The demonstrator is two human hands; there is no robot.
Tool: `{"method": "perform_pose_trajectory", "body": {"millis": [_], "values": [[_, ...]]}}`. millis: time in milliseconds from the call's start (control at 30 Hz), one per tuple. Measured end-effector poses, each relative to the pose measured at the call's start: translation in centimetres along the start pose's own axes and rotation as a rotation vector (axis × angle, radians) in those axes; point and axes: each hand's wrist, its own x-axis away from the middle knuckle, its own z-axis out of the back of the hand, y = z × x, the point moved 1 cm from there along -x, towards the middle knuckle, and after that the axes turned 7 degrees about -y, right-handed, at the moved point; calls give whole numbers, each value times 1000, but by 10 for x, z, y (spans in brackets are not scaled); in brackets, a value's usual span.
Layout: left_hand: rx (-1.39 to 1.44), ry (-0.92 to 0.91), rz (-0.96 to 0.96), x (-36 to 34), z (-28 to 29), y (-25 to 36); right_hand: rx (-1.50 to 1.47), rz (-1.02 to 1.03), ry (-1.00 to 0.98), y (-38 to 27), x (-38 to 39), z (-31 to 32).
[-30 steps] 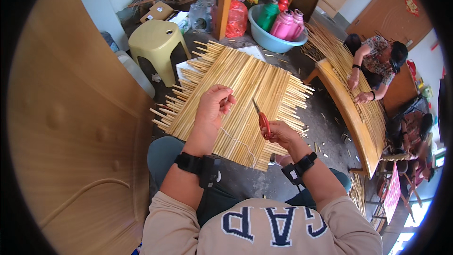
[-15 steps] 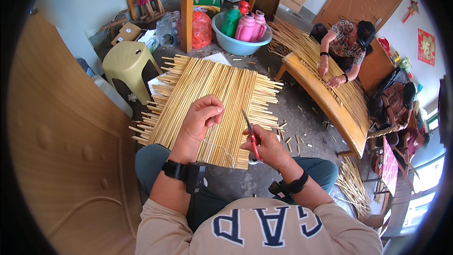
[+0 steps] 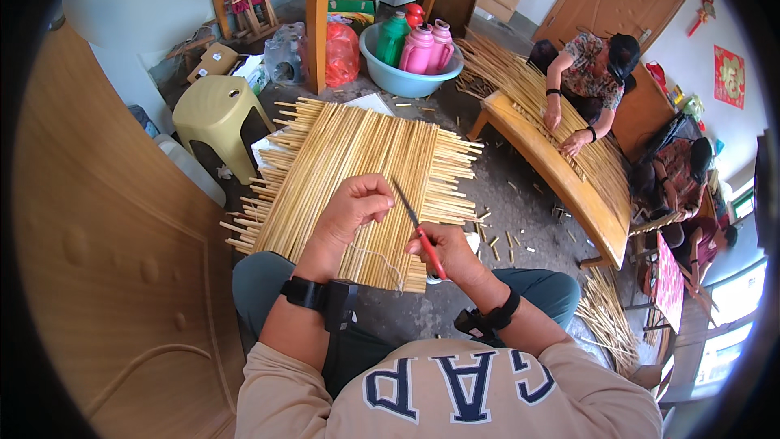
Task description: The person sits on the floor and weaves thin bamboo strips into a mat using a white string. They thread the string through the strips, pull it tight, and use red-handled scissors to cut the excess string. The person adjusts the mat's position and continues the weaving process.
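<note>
A mat of straw-coloured stalks (image 3: 357, 142) lies before my knees, its uneven ends jutting out on both sides. Over its near half, my left hand (image 3: 354, 205) is closed in a pinch. White thread (image 3: 382, 259) trails from beneath this hand to the mat's near edge; the pinched end is hidden by the fingers. My right hand (image 3: 449, 252) grips red-handled scissors (image 3: 428, 250) near the mat's lower right. Their dark blades slant up and left, with the tip just right of my left fingertips. The blades look closed together.
A wooden door panel (image 3: 122, 236) rises close on my left. Beyond the mat stand a yellow stool (image 3: 213, 110) and a blue basin (image 3: 414, 82) holding flasks. At right, a co-worker (image 3: 597, 73) handles stalks on a low wooden bench (image 3: 561, 175). Cut stalk pieces litter the floor.
The scissors have swung left, bringing their tip close to my left fingers. My left hand has dropped slightly, still pinched. The mat stays in place.
</note>
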Motion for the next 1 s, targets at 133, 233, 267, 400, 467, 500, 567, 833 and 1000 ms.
{"method": "perform_pose_trajectory", "body": {"millis": [133,233,267,400,467,500,567,833,1000], "values": [[-3,-88,7,-3,0,-12,-8,-137,74,5,-10,10],[51,-67,68,-6,-12,-22,570,-55,90,3,-13,18],[94,-69,93,-7,-18,-28,560,-87,78,8,-12,18],[232,-51,244,-11,-18,-50,627,-101,113,14,-3,10],[296,28,203,-12,-23,-56,705,36,183,22,-1,7],[329,67,183,-12,-25,-59,741,104,217,24,0,6],[409,137,172,-12,-23,-65,792,182,212,23,0,3],[465,482,-105,-12,1,-57,184,333,355,22,2,3],[522,465,-177,-18,-17,-47,-363,212,169,51,-22,-9]]}}
